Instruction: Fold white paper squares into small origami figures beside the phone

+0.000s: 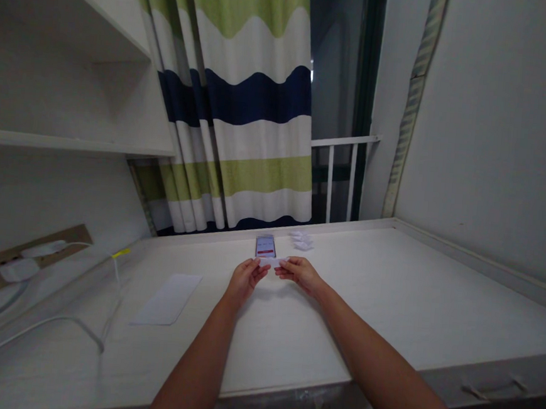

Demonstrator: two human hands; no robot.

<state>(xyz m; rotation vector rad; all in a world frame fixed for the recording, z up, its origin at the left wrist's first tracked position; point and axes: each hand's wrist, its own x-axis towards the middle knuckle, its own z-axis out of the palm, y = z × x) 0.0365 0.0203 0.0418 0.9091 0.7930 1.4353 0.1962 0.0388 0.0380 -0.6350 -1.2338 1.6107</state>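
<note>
A small strip of white paper point(270, 262), which looks folded, is stretched level between my two hands above the desk. My left hand point(245, 279) pinches its left end between thumb and fingers. At the right end, my right hand point(300, 273) grips it the same way. Just beyond the paper a phone point(265, 246) with a lit screen lies on the desk, its near edge close behind the strip. Several folded white paper pieces point(302, 240) sit to the right of the phone. Left of my forearm a flat white sheet point(167, 299) rests on the desktop.
The white desk point(389, 289) has a raised edge along the back and right wall. Plugs point(19, 268) and white cables point(75, 320) run along the left side beneath a shelf point(70, 143). A striped curtain point(262, 103) hangs behind, beside a white railing point(330, 184).
</note>
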